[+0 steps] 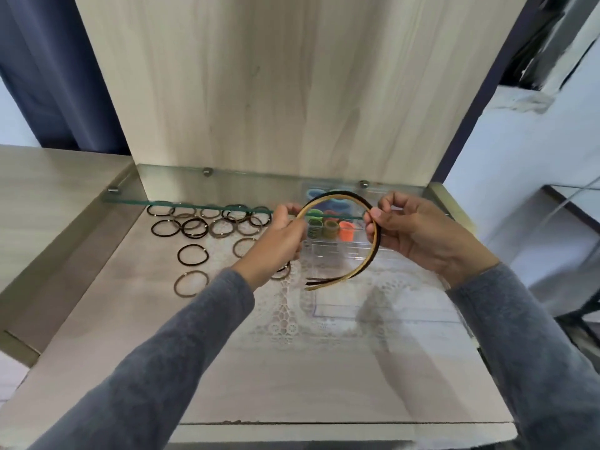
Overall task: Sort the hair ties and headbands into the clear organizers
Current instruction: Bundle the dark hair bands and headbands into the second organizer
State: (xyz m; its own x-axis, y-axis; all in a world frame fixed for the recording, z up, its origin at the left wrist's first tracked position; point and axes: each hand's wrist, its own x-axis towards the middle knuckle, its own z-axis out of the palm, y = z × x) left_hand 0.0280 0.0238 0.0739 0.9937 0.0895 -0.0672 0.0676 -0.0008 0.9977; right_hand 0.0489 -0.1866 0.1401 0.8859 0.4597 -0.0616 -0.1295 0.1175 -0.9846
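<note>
Both hands hold thin headbands (pixel 373 251), tan and dark brown, stacked together above the table. My left hand (pixel 279 238) pinches the left side of the arc and my right hand (pixel 418 228) pinches the right side near the top. The free ends point down and left. Behind them stands a clear organizer (pixel 337 246) with green, olive and orange hair ties upright in its compartments. A second clear organizer (pixel 337 311) lies nearer me on the lace mat. Several brown and black hair ties (pixel 192 254) lie loose to the left.
A glass shelf (pixel 130 196) runs across the back above the far hair ties, fixed to a tall wooden panel (pixel 292 92). A white lace mat (pixel 285 306) covers the tabletop centre. The table's front edge (pixel 324 423) lies close to me.
</note>
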